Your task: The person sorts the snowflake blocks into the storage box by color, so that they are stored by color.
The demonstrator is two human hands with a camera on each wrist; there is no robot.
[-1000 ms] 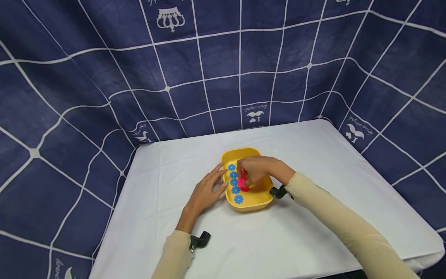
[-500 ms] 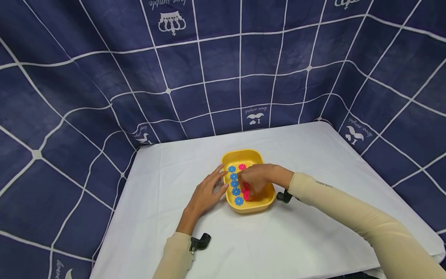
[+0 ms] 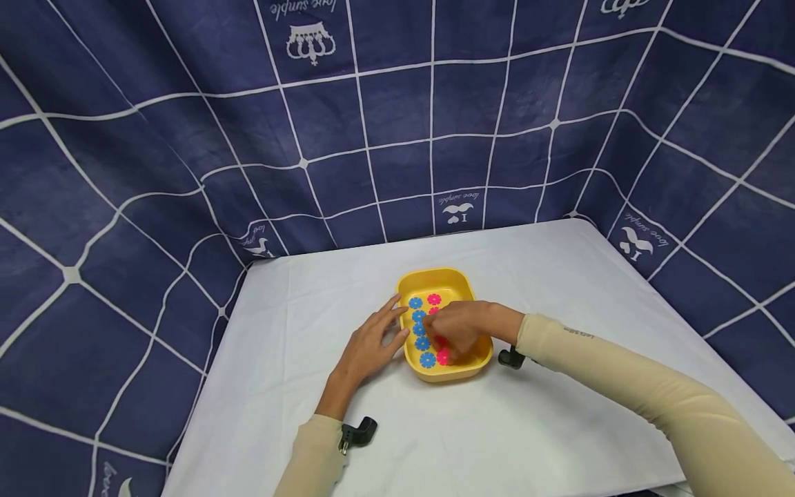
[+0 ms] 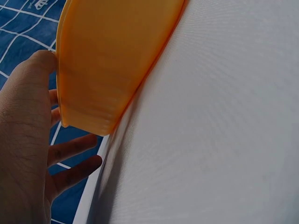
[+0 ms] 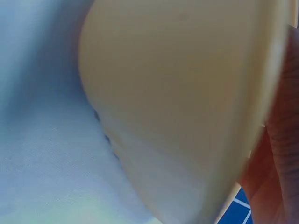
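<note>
A yellow plastic tub (image 3: 437, 279) stands on the white cloth. Down its left side runs a column of several blue flower-shaped discs (image 3: 427, 360). Beside them lies a column of pink flower-shaped discs (image 3: 434, 299), partly covered by my right hand (image 3: 458, 328). That hand reaches down into the tub, its fingertips among the pink discs; whether it pinches one is hidden. My left hand (image 3: 370, 345) rests at the tub's left rim with its fingers spread and relaxed. The left wrist view shows the thumb at the tub's edge, and the right wrist view mostly the tub's outer wall (image 5: 173, 93).
A white cloth (image 3: 323, 290) covers the table around the tub. Dark blue curtains (image 3: 397, 103) with white lines enclose the back and sides. A black wrist camera (image 3: 359, 433) sits on the left wrist, another (image 3: 511, 357) beside the tub's right side.
My right hand has moved a pink disc toward the near end of the tub and lowered it into the pink column. More pink discs show at the far end. My left hand stays put.
</note>
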